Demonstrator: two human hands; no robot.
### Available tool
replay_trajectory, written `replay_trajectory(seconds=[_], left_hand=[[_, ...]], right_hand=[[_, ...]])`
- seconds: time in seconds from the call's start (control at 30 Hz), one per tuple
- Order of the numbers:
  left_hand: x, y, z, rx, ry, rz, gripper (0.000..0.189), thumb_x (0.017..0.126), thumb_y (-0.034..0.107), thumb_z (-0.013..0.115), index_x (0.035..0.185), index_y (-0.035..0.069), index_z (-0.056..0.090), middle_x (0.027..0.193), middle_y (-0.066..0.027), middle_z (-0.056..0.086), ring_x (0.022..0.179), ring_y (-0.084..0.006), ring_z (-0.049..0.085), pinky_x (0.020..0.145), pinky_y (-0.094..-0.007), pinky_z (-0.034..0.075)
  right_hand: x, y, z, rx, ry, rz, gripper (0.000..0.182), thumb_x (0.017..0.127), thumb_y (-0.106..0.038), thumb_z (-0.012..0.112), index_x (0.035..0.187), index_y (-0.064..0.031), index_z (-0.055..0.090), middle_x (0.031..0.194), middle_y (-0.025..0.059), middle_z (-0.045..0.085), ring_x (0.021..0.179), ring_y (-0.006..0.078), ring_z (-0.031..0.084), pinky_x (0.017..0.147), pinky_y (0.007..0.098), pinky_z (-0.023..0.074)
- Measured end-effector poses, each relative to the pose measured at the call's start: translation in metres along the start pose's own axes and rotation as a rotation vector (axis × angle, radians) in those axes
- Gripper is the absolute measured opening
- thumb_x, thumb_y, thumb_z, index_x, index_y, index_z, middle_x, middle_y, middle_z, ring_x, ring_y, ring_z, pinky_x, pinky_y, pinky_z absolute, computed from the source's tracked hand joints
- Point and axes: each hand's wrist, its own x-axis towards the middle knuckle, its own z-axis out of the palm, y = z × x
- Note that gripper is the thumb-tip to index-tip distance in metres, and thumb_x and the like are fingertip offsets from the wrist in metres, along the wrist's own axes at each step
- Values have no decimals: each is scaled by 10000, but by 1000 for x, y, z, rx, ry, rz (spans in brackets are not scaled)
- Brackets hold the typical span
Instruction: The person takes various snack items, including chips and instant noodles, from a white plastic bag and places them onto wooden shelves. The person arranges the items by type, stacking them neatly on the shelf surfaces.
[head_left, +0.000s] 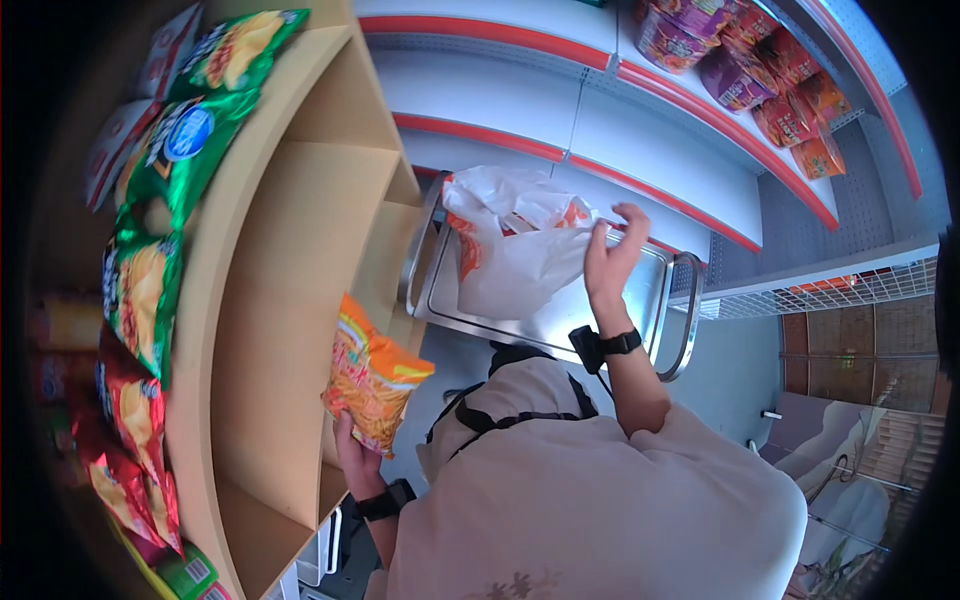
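My left hand (359, 452) grips an orange snack packet (371, 375) by its lower end, in front of the wooden shelf unit. A white plastic carrier bag (517, 277) with orange print stands on a stainless-steel cart (555, 339). The rim of this bag is drawn out to one side, pinched between the thumb and fingers of my right hand (616, 259). Something with red and white on it shows in the bag's mouth; the rest of the contents is hidden.
Along the wooden shelf unit (292, 225) at left lie green chip bags (142, 300) and red chip bags (135, 427). Instant noodle cups (739, 79) sit on the white metal shelving (480, 90) beyond the cart. Cart handles (686, 322) rise at both ends. A wire mesh basket (795, 289) is at right.
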Motion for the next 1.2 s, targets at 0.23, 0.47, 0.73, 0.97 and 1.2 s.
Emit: replay_trajectory(seconds=[0.23,0.47,0.73,0.97,1.2], left_hand=[[30,-18,65,181,-141,-3,566,938,321,508,1374,12,322,1343,-151,457,1209,-297,490,1000,-434,422],[29,-24,88,136,-22,-15,580,903,236,561,1373,7,310,1322,-164,468,1162,-306,527,956,-444,458],[34,-26,102,192,4,4,566,929,352,502,1359,19,344,1315,-159,481,1179,-282,520,955,-440,457],[41,-30,126,118,12,-69,548,890,174,573,1340,-24,331,1275,-181,496,1130,-291,549,951,-420,464],[54,-23,139,242,-20,-99,513,883,123,573,1320,-36,357,1245,-175,520,1107,-272,563,940,-405,471]], right_hand=[[-65,-6,10,767,-1829,393,354,948,-239,399,1126,-6,598,1117,134,617,1098,239,546,993,325,376],[-21,11,52,482,-1371,135,220,837,-164,505,851,27,613,806,201,634,743,355,630,686,422,495],[-75,124,60,-396,-2167,-284,253,751,-238,555,842,-59,709,900,145,683,904,304,649,742,412,515],[-106,175,50,-426,-1673,-61,254,767,-181,556,886,20,655,897,214,661,837,310,660,740,415,522],[-72,180,117,-364,-1163,386,268,766,-145,596,917,75,570,879,271,629,850,411,624,757,469,507]])
